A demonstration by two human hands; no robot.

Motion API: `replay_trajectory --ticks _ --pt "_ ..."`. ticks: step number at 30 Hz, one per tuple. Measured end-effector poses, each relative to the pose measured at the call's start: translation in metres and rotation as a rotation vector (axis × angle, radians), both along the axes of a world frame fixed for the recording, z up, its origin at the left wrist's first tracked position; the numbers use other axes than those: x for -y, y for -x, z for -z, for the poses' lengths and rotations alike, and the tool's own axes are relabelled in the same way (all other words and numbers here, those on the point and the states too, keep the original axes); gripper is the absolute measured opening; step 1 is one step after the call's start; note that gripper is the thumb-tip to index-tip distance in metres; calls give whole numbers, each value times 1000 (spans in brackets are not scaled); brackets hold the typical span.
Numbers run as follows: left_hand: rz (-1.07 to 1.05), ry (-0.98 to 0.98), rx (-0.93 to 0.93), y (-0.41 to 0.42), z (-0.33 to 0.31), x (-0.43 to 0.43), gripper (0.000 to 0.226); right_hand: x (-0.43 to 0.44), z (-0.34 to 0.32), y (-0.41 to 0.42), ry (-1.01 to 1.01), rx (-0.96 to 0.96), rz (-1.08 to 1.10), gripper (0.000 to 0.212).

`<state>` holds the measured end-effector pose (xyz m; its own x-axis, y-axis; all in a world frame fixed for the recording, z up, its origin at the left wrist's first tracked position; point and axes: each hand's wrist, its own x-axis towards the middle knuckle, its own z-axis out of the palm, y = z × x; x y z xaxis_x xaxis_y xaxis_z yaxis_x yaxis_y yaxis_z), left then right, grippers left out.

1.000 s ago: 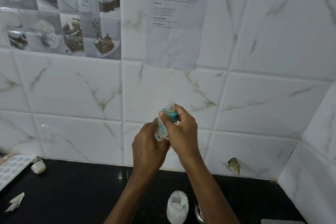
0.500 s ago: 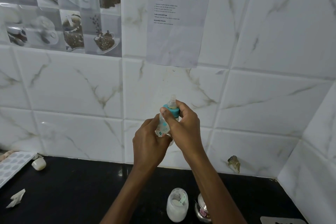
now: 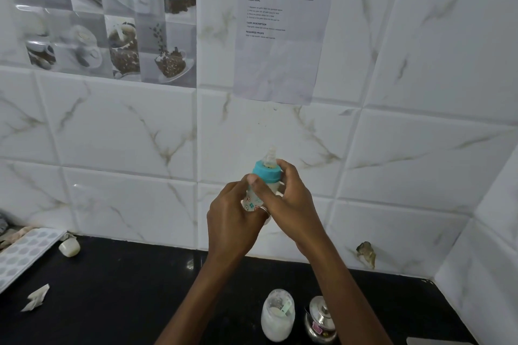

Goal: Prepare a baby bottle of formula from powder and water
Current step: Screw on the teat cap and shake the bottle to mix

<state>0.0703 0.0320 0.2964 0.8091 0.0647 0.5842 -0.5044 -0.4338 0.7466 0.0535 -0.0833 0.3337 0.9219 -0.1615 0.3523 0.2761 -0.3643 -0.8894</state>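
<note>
I see the jar (image 3: 277, 315) near the counter's (image 3: 126, 288) front edge holding white powder and a scoop, with a steel pot (image 3: 321, 319) just beside it. The baby bottle's (image 3: 251, 202) contents are hidden. It is held above the counter, nearly upright, teat up. The left hand (image 3: 232, 221) grips its body and the right hand (image 3: 291, 204) curls round the teal collar (image 3: 266, 172).

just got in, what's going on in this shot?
A person holds a small baby bottle up in front of the tiled wall with both hands. The left hand grips the bottle's body; the right hand is curled round the teal collar, nipple on top, probably screwing it. On the black counter below stand a jar of white powder and a small steel pot.
</note>
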Motion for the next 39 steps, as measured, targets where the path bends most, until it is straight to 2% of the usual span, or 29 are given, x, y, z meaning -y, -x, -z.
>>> replay_trajectory --ticks 4,9,15,18,24,26,31,33,35,38,39 --pt "9 -1 47 5 -1 0 42 4 8 2 50 -81 -51 58" --pt "33 11 74 8 6 -1 42 7 13 4 19 -112 -94 51" --pt "155 -60 17 6 11 -12 63 9 17 4 41 -101 -75 50" --pt "179 -81 -47 2 14 -31 70 14 19 1 -10 -99 -39 45" --pt "95 108 -175 -4 5 -65 43 29 22 -4 -26 -135 -69 48" --pt "61 158 -190 -6 1 -72 34 32 10 -4 -174 -97 -96 49" --pt "18 198 -191 -7 -7 -80 30 40 -37 -5 -740 159 -103 42" --pt "16 202 -188 -8 -8 -81 31 31 -44 -6 -838 192 -82 42" --pt "14 215 -191 -10 -7 -83 30 19 -37 -3 -713 135 -107 44" --pt "18 226 -206 -11 -6 -83 28 9 -21 5 -270 -32 -256 44" --pt "19 223 -211 -11 -6 -82 28 9 -18 5 -201 -53 -274 44"
